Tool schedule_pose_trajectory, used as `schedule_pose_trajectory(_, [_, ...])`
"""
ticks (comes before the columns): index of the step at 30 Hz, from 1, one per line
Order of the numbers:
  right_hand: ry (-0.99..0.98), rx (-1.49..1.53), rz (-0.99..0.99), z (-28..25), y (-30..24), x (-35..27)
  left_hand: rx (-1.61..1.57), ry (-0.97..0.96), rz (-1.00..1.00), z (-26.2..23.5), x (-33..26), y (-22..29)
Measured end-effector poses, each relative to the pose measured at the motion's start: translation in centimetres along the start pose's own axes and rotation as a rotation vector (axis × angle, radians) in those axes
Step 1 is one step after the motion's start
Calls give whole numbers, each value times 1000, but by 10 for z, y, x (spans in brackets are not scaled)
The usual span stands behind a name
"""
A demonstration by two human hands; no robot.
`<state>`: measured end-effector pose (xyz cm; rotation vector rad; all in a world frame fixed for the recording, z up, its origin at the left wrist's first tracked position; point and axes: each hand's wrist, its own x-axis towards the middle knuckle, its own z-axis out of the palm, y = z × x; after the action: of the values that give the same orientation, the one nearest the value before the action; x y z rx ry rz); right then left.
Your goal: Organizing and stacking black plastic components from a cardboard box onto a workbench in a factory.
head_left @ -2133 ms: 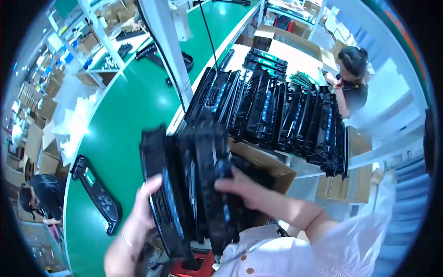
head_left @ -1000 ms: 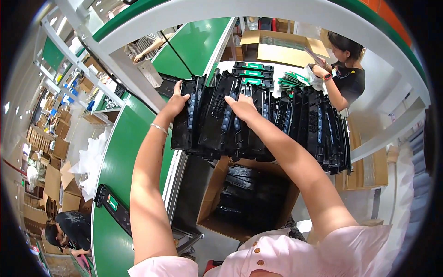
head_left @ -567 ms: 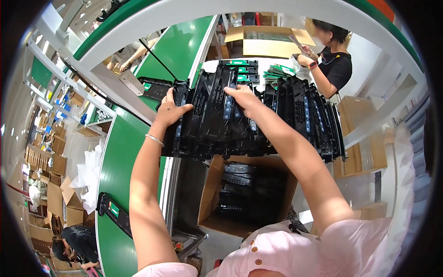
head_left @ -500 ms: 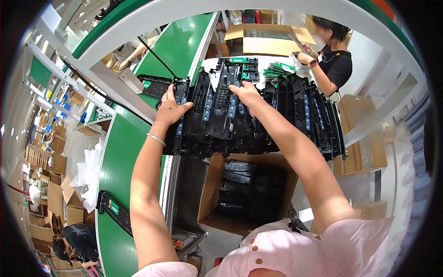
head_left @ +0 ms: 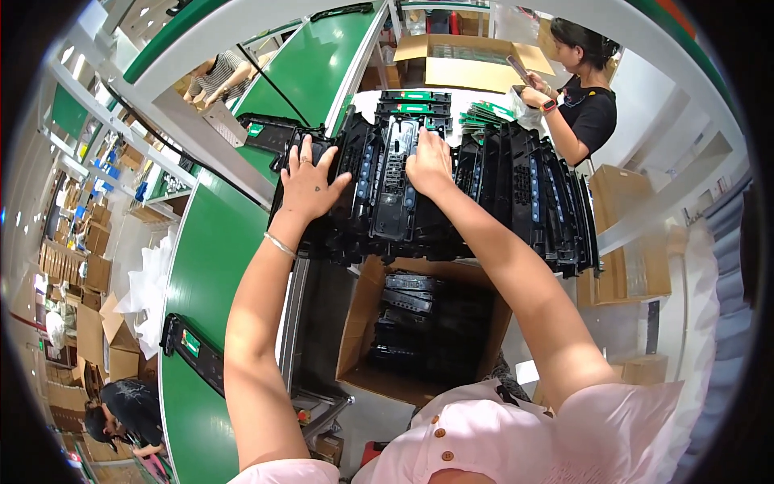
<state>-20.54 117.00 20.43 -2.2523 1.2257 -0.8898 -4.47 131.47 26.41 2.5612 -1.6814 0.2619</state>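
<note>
A long black plastic housing (head_left: 393, 181) with a row of round blue-grey parts lies lengthwise on top of a pile of similar black housings (head_left: 524, 189). My right hand (head_left: 431, 161) has its fingers bent around the right edge of that top housing, near its far end; its fingertips are partly hidden. At the pile's left end my left hand (head_left: 310, 184) is open, palm down, its fingers spread over the black parts. Just beyond the top housing, a few black pieces with green strips (head_left: 414, 108) are stacked.
A green conveyor belt (head_left: 211, 250) runs along the left, carrying a black part (head_left: 193, 347). Below the pile stands a cardboard box (head_left: 363, 323) holding black parts. Thin green pieces (head_left: 488, 114) lie at the far side. A co-worker (head_left: 592, 105) stands at the far right.
The top housing has gone from tilted to nearly straight. My left hand's fingers have spread wider, and my right hand has shifted to the housing's right edge.
</note>
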Motion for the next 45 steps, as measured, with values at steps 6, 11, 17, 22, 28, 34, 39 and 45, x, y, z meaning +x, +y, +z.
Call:
schedule_pose_trajectory(6, [175,72,-184,7,-6,-1,30,252,155,18,18,-22])
schedule_pose_trajectory(11, [30,82,-134,10,-19,-7,-63,285,80,23,29,-35])
schedule_pose_trajectory(17, [128,-3,-100,15,-24,3,39,384,87,30,45,-35])
schedule_pose_trajectory(22, [149,115,-272,7,-9,0,-225,563,90,-5,0,-42])
schedule_pose_trajectory(28, [-14,389,-367,-36,-31,-29,-534,872,-563,25,-128,-17])
schedule_pose_trajectory(34, [-62,271,-639,16,-114,-4,-1167,1090,-748,62,-113,7])
schedule_pose_trajectory(39, [-472,-230,-396,65,-146,45,-1155,1208,-766,61,-70,22])
schedule_pose_trajectory(45, [-496,-342,-489,77,-143,73,-1267,1103,-727,64,-55,14])
